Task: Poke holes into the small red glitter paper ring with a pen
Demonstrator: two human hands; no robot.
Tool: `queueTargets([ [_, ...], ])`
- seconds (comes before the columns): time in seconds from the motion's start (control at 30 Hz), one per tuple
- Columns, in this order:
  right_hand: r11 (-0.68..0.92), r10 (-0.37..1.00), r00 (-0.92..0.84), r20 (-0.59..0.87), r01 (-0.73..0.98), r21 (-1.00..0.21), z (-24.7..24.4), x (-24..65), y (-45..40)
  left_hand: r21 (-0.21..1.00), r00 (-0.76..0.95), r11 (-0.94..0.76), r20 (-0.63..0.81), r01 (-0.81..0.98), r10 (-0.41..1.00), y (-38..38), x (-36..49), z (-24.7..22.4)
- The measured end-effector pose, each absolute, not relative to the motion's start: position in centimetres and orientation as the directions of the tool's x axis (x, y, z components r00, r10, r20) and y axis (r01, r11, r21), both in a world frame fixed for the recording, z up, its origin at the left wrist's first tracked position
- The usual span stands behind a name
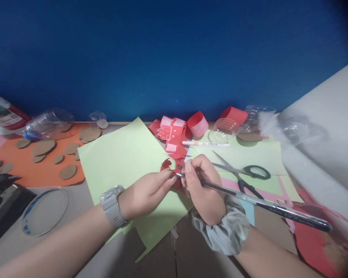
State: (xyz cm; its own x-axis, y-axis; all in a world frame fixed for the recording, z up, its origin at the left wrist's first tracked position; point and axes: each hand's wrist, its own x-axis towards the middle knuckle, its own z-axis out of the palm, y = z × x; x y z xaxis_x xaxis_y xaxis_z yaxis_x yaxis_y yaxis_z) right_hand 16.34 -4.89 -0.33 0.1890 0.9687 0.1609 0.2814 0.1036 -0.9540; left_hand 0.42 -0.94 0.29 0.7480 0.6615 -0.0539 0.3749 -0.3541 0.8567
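Observation:
My right hand point(205, 193) is closed around a black and clear pen point(269, 207), whose tip points left at a small red paper piece point(166, 164). Dark marks show on that piece, and a light green curved shape appears at its top. My left hand point(145, 193) pinches the red piece at its lower edge, close to the pen tip. Both hands are over a light green paper sheet point(118, 154). The fingers hide much of the red piece. Just right of my right hand lies a pair of scissors point(256, 172), blades apart.
Behind the hands stand red paper shapes point(175, 135) and a white marker point(208, 144). Cardboard discs point(44, 147) and a plastic bottle point(50, 121) are on orange paper point(20, 170). A tape ring point(45, 212) lies at left; a blue wall point(174, 58) rises behind.

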Motion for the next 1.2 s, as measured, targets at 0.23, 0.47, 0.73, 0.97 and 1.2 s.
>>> queueTargets([
  [0.23,0.092,0.969,0.196,0.150,0.280,-0.956,-0.32,16.23,-4.91,0.857,0.747,-0.358,-0.046,0.371,0.663,-0.94,0.35,0.35],
  [0.47,0.096,0.972,0.181,0.151,0.280,-0.955,-0.20,16.33,-4.97,0.860,0.752,-0.373,-0.019,0.348,0.658,-0.88,0.34,0.31],
  [0.73,0.104,0.968,0.189,0.163,0.288,-0.952,-0.26,16.33,-4.97,0.846,0.745,-0.361,-0.063,0.393,0.664,-0.92,0.41,0.34],
  [0.97,0.089,0.973,0.185,0.141,0.267,-0.960,-0.31,16.36,-5.02,0.852,0.749,-0.376,-0.029,0.365,0.662,-0.92,0.40,0.34],
  [1.2,0.097,0.970,0.193,0.146,0.243,-0.965,-0.34,16.33,-5.00,0.857,0.745,-0.363,-0.037,0.367,0.666,-0.93,0.40,0.31],
])
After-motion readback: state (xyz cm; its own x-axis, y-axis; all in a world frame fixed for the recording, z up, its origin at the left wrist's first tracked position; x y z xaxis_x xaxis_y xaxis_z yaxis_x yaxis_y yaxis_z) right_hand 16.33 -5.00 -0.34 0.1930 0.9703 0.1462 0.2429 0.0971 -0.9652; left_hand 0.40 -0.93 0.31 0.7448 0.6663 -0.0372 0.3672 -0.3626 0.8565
